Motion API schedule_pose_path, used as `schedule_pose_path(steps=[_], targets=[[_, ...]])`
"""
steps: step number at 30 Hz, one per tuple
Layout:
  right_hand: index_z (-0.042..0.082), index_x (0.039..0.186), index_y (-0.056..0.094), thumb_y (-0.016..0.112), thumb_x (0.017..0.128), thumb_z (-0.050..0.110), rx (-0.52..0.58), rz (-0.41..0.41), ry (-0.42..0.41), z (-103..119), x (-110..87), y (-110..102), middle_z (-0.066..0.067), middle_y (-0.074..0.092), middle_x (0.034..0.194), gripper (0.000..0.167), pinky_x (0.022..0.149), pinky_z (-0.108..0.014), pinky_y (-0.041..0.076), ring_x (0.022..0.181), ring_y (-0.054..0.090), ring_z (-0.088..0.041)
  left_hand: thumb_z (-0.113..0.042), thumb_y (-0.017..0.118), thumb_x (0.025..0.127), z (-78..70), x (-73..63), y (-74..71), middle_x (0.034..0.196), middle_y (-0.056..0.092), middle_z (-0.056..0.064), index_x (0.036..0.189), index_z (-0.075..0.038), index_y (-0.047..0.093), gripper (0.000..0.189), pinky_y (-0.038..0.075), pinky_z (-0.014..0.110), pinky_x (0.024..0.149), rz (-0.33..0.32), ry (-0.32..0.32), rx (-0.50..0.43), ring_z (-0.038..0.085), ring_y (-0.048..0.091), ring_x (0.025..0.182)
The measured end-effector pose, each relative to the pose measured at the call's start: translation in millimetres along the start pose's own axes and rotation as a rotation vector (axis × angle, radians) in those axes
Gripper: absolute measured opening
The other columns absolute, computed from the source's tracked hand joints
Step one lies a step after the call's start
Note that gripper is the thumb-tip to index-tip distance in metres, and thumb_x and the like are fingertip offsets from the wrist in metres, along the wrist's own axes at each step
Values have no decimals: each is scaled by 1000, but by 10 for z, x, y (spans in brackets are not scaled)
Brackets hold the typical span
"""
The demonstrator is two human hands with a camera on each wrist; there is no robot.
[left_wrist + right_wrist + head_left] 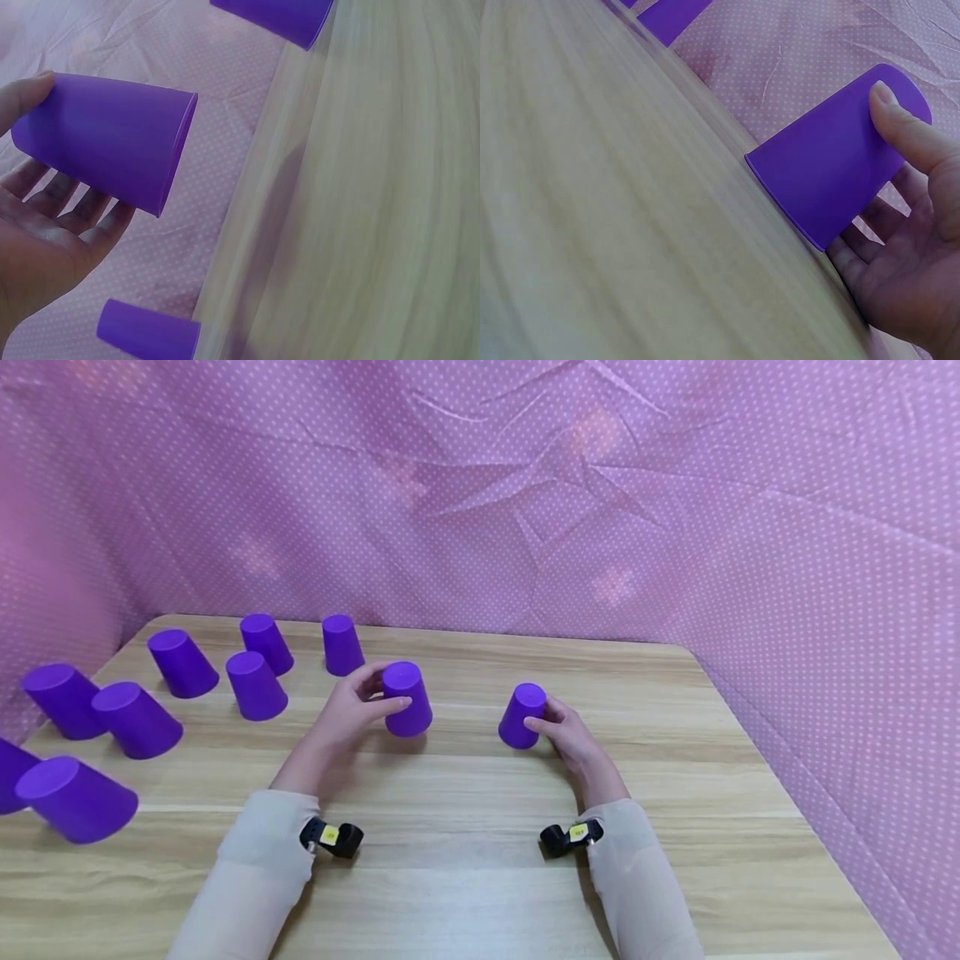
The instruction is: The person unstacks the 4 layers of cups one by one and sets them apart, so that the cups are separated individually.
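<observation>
My left hand (pixel 351 708) grips an upside-down purple cup (pixel 408 710), thumb on the near side and fingers around the far side. In the left wrist view this cup (pixel 105 135) is raised, with a gap between its rim and the tabletop. To the right, my right hand (pixel 576 739) holds a second upside-down purple cup (pixel 517 722) between thumb and fingers. Its rim is right at the table surface in the right wrist view, where the thumb presses near the base of the cup (pixel 832 157).
Several more upside-down purple cups stand on the left of the wooden table (pixel 450 893), among them one cup (pixel 342 646) behind my left hand and a near one (pixel 78 802). A pink dotted cloth (pixel 480 527) hangs along the table's back and sides.
</observation>
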State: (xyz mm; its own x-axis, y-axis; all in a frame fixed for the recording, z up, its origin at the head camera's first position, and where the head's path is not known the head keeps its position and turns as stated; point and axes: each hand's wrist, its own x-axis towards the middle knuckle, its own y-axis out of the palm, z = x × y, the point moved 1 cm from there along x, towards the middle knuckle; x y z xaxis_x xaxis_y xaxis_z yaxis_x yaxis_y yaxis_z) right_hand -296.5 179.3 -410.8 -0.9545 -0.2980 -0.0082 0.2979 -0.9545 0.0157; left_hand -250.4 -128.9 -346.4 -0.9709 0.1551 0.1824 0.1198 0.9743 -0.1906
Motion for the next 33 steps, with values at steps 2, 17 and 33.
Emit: schedule_pose_path(steps=[2, 17, 33], targets=[[-1, 128, 37, 61, 78, 4, 0, -2, -1, 0, 2, 3, -21, 41, 124, 56, 100, -35, 20, 116, 35, -26, -14, 67, 75, 16, -29, -65, 116, 47, 17, 124, -1, 41, 57, 31, 38, 94, -5, -2, 7, 27, 41, 109], [-1, 129, 36, 58, 78, -1, 23, -22, 1, 14, 3, 40, -23, 40, 123, 55, 100, -34, 20, 115, 35, -27, -22, 70, 73, 730, -185, -739, 115, 50, 10, 125, -16, 45, 58, 40, 24, 85, -83, 20, 4, 20, 45, 105], [-3, 128, 37, 60, 78, 1, 27, -18, 9, 21, 10, 49, -22, 40, 123, 55, 100, -34, 19, 116, 34, -27, -27, 67, 75, 847, -494, -1347, 117, 49, 5, 127, -20, 42, 58, 37, 11, 80, -198, -54, 152, 12, 45, 104]])
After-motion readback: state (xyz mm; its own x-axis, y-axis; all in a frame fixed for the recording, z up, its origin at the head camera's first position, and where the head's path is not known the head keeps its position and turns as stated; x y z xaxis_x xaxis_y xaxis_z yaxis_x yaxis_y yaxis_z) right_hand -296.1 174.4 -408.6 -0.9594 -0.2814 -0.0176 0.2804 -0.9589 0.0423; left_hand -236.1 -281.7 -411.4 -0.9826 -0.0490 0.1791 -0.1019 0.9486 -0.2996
